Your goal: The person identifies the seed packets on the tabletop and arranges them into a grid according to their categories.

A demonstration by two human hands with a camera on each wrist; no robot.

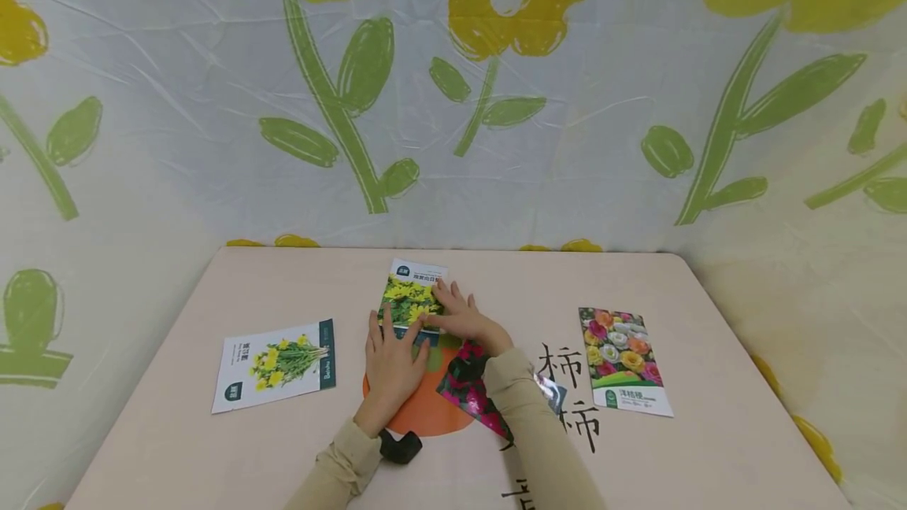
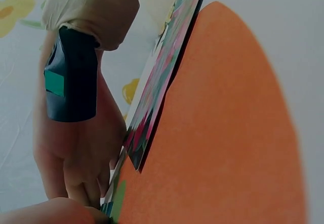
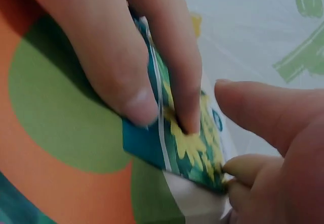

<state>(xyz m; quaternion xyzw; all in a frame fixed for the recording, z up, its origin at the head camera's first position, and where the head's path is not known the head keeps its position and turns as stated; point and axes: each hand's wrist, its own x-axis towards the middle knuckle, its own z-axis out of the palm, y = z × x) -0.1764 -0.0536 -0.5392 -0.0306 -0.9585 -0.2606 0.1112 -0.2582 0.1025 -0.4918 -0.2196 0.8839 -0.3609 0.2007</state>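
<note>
A seed packet with yellow flowers [image 1: 404, 299] lies near the far middle of the table. My left hand [image 1: 393, 368] touches its lower edge, fingers stretched forward and thumb out to the side. From the right, my right hand [image 1: 471, 321] reaches over the packet's right side with fingers extended. The right wrist view shows fingertips on the yellow-flower packet [image 3: 187, 148] and others at its edge. A pink-flower packet [image 1: 473, 398] is partly hidden under the right forearm. In the left wrist view, the pink-flower packet [image 2: 162, 77] lies beside the right hand [image 2: 83, 153].
A dandelion packet [image 1: 276, 364] lies to the left, and a packet with multicoloured flowers [image 1: 623, 360] to the right. The tabletop [image 1: 708, 447] bears an orange fruit print [image 1: 418, 412] and black characters. A flower-patterned cloth [image 1: 581, 140] hangs behind it.
</note>
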